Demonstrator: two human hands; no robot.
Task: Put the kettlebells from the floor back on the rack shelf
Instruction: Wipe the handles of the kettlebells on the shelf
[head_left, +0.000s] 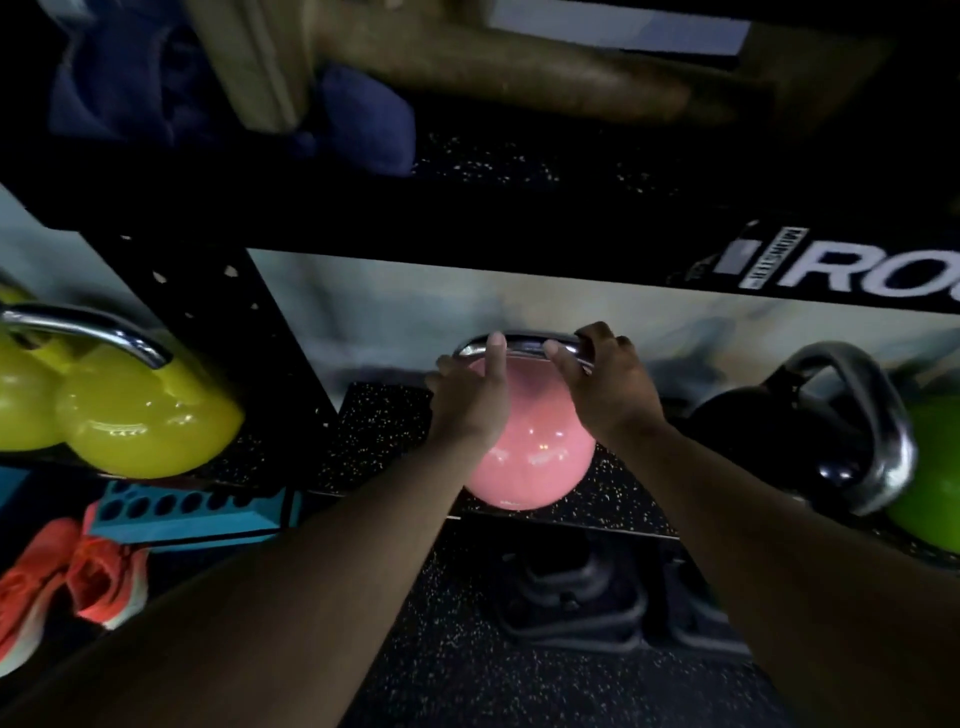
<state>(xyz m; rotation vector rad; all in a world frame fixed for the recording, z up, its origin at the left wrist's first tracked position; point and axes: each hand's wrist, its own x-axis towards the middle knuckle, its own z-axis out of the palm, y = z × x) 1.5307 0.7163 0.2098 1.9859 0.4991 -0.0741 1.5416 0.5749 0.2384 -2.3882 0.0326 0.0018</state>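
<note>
A pink kettlebell (535, 457) with a chrome handle sits on the speckled black rack shelf (374, 431), in the middle of the view. My left hand (470, 395) lies against the left end of its handle with fingers stretched over the bar. My right hand (605, 379) is wrapped around the right end of the same handle. Both forearms reach in from the bottom of the frame.
Two yellow kettlebells (140, 415) stand on the shelf to the left, past a black perforated upright (228, 322). A black kettlebell (779, 431) and a green one (930, 467) stand to the right. A black beam (467, 218) runs overhead. Below lie dark kettlebells (566, 587), orange shoes (67, 577) and a teal block (192, 509).
</note>
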